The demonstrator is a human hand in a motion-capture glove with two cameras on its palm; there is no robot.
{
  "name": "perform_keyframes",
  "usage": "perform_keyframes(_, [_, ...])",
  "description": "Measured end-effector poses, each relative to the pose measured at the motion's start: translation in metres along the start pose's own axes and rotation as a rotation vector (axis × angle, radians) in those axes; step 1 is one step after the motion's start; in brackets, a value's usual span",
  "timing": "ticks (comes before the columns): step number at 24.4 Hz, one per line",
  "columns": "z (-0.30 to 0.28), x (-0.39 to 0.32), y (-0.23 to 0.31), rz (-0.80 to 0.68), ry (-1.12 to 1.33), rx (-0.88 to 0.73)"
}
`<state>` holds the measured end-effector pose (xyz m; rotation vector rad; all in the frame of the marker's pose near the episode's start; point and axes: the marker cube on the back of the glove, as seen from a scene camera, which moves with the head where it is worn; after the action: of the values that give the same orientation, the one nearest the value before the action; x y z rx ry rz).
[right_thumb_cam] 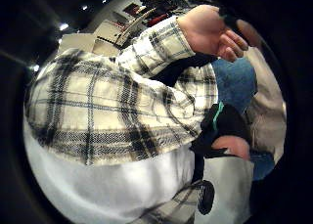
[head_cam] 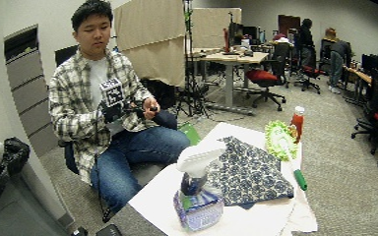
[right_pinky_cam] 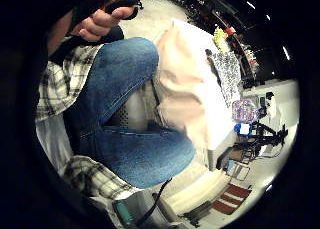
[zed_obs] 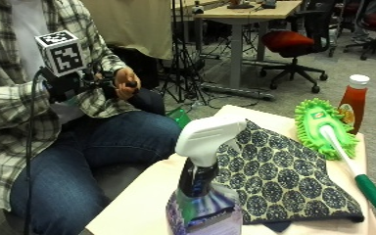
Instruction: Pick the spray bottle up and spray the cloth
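Spray bottle [zed_obs: 204, 191] upright on bench [zed_obs: 142, 196], patterned cloth [zed_obs: 279, 176] at its 2 o'clock; green duster [zed_obs: 328, 129], ketchup bottle [zed_obs: 353, 103] beyond. Gloved right hand [zed_obs: 77, 83] raised at chest, grip undeterminable. Bare hand [right_thumb_cam: 212, 31] seen clearly only in thumb-side palm view.

You are seated in an open-plan office or lab workspace. Grey carpet [head_cam: 346, 162] covers the floor; desks [head_cam: 232, 58] carry monitors and cabling; wheeled office chairs [head_cam: 266, 81], one with a red seat, stand behind you. A tripod stand [head_cam: 190, 64], fabric partition screens [head_cam: 151, 39], and a grey filing cabinet [head_cam: 26, 83] line the walls.
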<state>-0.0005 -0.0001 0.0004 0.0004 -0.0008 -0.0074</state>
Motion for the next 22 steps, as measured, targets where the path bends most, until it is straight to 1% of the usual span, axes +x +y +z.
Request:
perform_keyframes(15, [0.003, 0.002, -0.001, 0.014, -0.023, 0.006])
perform_keyframes(19, [0.005, 0.011, -0.002, 0.071, -0.027, 0.021])
perform_keyframes(22, [0.004, 0.024, -0.005, 0.177, -0.025, 0.068])
